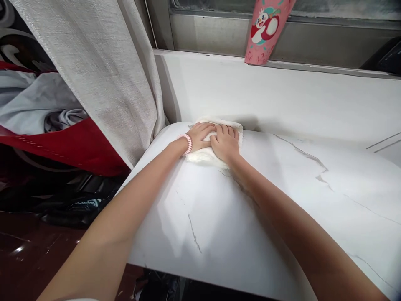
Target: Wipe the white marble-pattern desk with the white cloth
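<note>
A cream-white cloth (203,157) lies spread on the white marble-patterned tabletop (213,209), close to the table's back edge. My left hand (200,136) rests flat on the cloth with its fingers spread and pointing right. A pink coiled band (187,145) circles that wrist. Pressed on the right part of the cloth is my right hand (224,142), palm down, fingers stretched forward. Its thumb and fingertips meet the fingers of my left hand. Most of the cloth under both palms is hidden.
A pale curtain (106,71) hangs at the table's left corner. Behind the table rises a white wall (206,83) below a metal-framed window. A pink printed cup-like object (266,31) stands on the sill. Left of the curtain, a red bag (72,146) holds grey fabric.
</note>
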A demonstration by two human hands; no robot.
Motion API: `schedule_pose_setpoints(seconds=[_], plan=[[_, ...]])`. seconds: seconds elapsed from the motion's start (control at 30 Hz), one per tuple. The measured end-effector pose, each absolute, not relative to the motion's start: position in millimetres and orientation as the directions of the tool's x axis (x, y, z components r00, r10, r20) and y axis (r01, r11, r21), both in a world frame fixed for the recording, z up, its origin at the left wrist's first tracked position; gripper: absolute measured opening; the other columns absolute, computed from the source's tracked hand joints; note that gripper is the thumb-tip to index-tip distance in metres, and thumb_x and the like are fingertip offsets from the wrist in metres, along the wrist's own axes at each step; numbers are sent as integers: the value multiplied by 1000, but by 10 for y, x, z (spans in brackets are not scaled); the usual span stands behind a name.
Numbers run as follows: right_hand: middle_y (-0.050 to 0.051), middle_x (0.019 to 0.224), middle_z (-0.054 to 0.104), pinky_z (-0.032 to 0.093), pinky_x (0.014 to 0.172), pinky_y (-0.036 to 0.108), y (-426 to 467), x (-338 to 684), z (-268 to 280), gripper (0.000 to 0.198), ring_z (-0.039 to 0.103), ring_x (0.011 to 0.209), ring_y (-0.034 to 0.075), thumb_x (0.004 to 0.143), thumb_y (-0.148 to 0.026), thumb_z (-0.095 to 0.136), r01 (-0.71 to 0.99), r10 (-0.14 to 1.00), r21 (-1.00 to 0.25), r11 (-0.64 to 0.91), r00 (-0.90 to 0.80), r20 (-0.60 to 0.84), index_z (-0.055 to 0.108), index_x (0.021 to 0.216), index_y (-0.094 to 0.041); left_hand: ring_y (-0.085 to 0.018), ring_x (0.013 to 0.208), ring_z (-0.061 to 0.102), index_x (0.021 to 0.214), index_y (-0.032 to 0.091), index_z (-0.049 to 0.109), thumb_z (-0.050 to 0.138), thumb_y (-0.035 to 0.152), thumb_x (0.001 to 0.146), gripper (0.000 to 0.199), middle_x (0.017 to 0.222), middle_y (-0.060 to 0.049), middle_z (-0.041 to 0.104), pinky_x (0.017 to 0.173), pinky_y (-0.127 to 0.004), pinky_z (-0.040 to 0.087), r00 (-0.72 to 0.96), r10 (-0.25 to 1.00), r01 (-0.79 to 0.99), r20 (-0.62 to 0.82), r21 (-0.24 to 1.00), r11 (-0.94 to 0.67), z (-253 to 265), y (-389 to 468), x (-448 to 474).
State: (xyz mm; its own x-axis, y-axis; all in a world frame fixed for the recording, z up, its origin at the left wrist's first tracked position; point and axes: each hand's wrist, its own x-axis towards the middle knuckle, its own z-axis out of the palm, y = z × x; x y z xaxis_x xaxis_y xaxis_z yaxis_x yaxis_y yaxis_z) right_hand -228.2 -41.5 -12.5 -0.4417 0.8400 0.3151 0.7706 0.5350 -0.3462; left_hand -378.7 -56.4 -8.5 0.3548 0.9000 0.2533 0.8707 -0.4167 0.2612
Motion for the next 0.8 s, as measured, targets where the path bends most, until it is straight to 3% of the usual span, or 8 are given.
schedule_pose_setpoints(seconds=[0.3,0.5,0.8], plan=[[16,126,58,24,107,50,-230,-2719,-133,40,45,120,31,89,-23,34,792,840,-316,522,-414,349,56,121,-12,-24,141,31,138,20,44,47,41,85,57,150,-9,41,117,-46,19,293,940,894,175,298,-334,-70,-360,-4199],[16,124,59,25,106,49,-229,-2747,-153,40,47,117,31,90,-23,35,792,825,-292,536,-417,383,56,123,-11,-23,144,26,142,21,38,43,42,89,57,155,-9,34,118,-49,14,258,957,923,137,258,-285,-59,-410,-4193],[16,124,59,21,109,49,-596,-2644,-170,40,46,118,30,91,-22,35,747,773,-271,607,-477,418,56,124,-10,-27,145,23,143,14,37,41,43,90,61,155,-14,32,119,-52,11,226,971,943,83,233,-239,-26,-844,-4099]])
